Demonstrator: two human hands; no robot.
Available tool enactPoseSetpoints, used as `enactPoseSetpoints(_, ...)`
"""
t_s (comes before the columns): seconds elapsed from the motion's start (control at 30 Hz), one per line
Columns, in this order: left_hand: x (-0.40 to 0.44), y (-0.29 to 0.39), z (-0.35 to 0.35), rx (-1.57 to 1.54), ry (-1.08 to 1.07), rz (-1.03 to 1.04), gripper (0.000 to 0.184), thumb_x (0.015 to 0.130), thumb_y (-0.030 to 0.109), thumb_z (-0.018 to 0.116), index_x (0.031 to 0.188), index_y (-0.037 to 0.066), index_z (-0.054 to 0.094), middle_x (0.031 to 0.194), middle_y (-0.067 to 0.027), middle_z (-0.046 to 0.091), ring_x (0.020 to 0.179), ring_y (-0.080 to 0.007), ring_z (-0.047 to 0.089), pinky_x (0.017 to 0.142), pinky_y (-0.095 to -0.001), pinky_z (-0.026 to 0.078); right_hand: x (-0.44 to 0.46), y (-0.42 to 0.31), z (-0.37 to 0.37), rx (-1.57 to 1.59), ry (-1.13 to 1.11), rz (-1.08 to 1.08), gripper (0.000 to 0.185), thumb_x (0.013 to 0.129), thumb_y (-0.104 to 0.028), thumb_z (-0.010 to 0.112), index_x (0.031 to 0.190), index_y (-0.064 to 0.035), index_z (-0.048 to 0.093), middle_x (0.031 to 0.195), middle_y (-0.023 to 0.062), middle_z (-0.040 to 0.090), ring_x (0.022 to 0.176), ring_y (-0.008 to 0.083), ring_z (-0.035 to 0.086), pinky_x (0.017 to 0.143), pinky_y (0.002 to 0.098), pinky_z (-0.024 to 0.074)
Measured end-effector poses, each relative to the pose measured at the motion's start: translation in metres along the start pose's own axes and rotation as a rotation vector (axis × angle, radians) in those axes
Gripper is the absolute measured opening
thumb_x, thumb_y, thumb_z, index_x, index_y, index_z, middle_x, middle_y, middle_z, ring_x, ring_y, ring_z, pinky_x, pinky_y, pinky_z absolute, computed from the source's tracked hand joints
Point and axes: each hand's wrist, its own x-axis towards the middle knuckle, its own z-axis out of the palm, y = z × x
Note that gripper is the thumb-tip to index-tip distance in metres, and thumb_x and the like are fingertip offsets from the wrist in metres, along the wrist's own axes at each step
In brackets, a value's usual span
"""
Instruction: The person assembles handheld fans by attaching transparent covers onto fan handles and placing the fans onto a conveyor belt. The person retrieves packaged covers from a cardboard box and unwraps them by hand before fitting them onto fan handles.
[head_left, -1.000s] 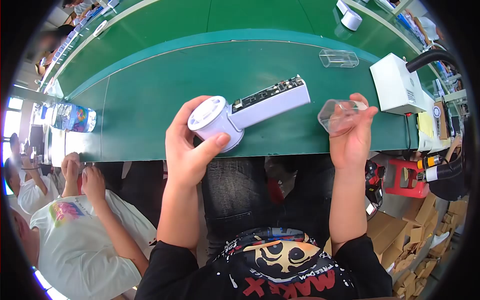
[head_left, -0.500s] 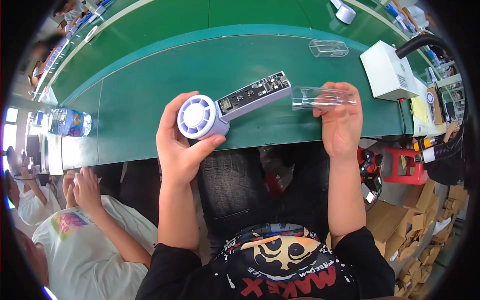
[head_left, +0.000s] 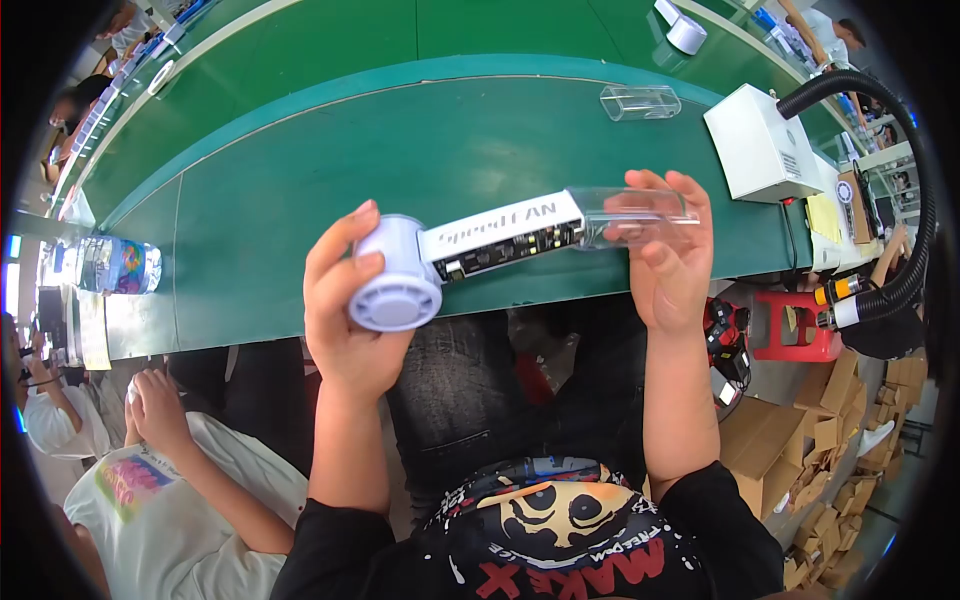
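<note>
A white handheld fan (head_left: pixel 505 226) with "Speed FAN" lettering and an exposed circuit board along its handle is held over the green table (head_left: pixel 290 200). My left hand (head_left: pixel 350 310) has its fingers wrapped round the fan's round head, the grille tilted down toward me. In my right hand (head_left: pixel 672 250) is a clear plastic sleeve (head_left: pixel 625 215), gripped between fingers and thumb. The sleeve's left end meets the free end of the fan's handle and seems to overlap it slightly.
Another clear sleeve (head_left: pixel 640 103) lies at the back, with a white fan (head_left: pixel 683 36) beyond it. A white box (head_left: pixel 760 145) with a black hose stands right. At left are a large bottle (head_left: pixel 120 265) and a seated person's hands (head_left: pixel 158 408). Cardboard boxes (head_left: pixel 765 440) lie lower right.
The fan has turned in my left hand, so the lettered side now shows and the grille points lower. The sleeve in my right hand has come up against the handle's end.
</note>
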Motion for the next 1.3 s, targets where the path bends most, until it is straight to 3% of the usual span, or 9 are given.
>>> enactPoseSetpoints(0.13,-0.006,-0.007,0.002,0.189,0.081,0.23,0.06,0.073,0.002,0.083,0.122,0.018,0.054,0.129,-0.0168,0.055,0.12,-0.0426,0.059,0.103,-0.0588,0.047,-0.003,0.001,-0.001,0.042,0.009,-0.004,0.084,0.076,-0.019,0.088,0.144,-0.0095,0.041,0.135,0.0196,0.053,0.116,0.0331,0.063,0.093,0.0407,0.057)
enactPoseSetpoints(0.23,-0.009,-0.005,-0.01,0.355,-0.134,0.359,0.061,0.076,0.004,0.081,0.124,0.021,0.045,0.134,-0.0168,0.05,0.123,-0.0458,0.055,0.105,-0.0644,0.044,-0.001,0.003,0.003,0.059,-0.005,-0.038,0.085,0.074,-0.009,0.086,0.145,-0.0076,0.04,0.135,0.0226,0.054,0.114,0.0379,0.064,0.093,0.0452,0.0572)
enactPoseSetpoints(0.4,-0.011,-0.002,-0.002,0.334,-0.093,0.341,0.051,0.085,0.01,0.074,0.124,0.025,0.045,0.134,-0.0146,0.048,0.123,-0.044,0.054,0.105,-0.0675,0.043,-0.005,0.005,0.0,0.054,-0.056,-0.022,0.087,0.072,-0.002,0.085,0.146,-0.0041,0.039,0.135,0.0258,0.054,0.116,0.0419,0.064,0.096,0.0482,0.0569)
enactPoseSetpoints(0.5,-0.014,-0.008,0.007,0.431,0.043,0.423,0.058,0.077,0.016,0.077,0.125,0.033,0.049,0.126,-0.0141,0.05,0.116,-0.0437,0.057,0.1,-0.0689,0.046,-0.001,0.007,0.0,0.072,-0.129,-0.03,0.085,0.073,0.003,0.081,0.147,-0.0022,0.038,0.135,0.0275,0.053,0.116,0.0419,0.064,0.096,0.0473,0.0574)
enactPoseSetpoints(0.7,-0.015,-0.005,0.008,0.466,0.037,0.399,0.06,0.075,0.017,0.078,0.124,0.035,0.049,0.123,-0.0121,0.049,0.114,-0.0405,0.057,0.098,-0.0667,0.048,-0.004,0.005,0.009,-0.095,-0.181,0.034,0.088,0.076,0.0,0.079,0.152,-0.0046,0.034,0.138,0.0274,0.051,0.113,0.0346,0.065,0.094,0.0423,0.0554)
enactPoseSetpoints(0.8,-0.016,0.0,0.006,0.469,-0.015,0.385,0.06,0.075,0.017,0.078,0.124,0.036,0.049,0.123,-0.0118,0.049,0.113,-0.0392,0.057,0.097,-0.0655,0.049,-0.002,0.005,0.008,-0.171,-0.271,-0.013,0.077,0.074,0.018,0.061,0.146,0.0005,0.041,0.137,0.0305,0.054,0.113,0.0311,0.067,0.092,0.0379,0.0563)
enactPoseSetpoints(1.1,-0.015,0.001,0.014,0.486,-0.035,0.362,0.05,0.08,0.022,0.073,0.123,0.035,0.05,0.12,-0.0131,0.052,0.106,-0.037,0.059,0.093,-0.0604,0.051,-0.003,0.003,0.011,-0.365,-0.4,0.006,0.061,0.082,0.011,0.066,0.139,0.0002,0.048,0.131,0.0315,0.059,0.109,0.0264,0.067,0.092,0.0363,0.0535)
enactPoseSetpoints(1.2,-0.013,-0.004,0.015,0.51,-0.042,0.416,0.048,0.081,0.022,0.072,0.123,0.035,0.05,0.118,-0.014,0.054,0.105,-0.037,0.06,0.092,-0.0597,0.052,-0.003,0.003,0.015,-0.327,-0.348,0.013,0.061,0.076,0.016,0.067,0.134,-0.0001,0.056,0.13,0.0219,0.064,0.109,0.021,0.066,0.091,0.0315,0.0537)
enactPoseSetpoints(1.3,-0.014,-0.01,0.019,0.523,0.025,0.466,0.047,0.082,0.022,0.071,0.123,0.033,0.05,0.117,-0.0149,0.055,0.104,-0.037,0.061,0.092,-0.0582,0.053,-0.002,0.002,0.011,-0.362,-0.389,-0.001,0.057,0.081,0.011,0.067,0.135,-0.0005,0.052,0.13,0.0274,0.061,0.11,0.0254,0.067,0.093,0.0349,0.0536)
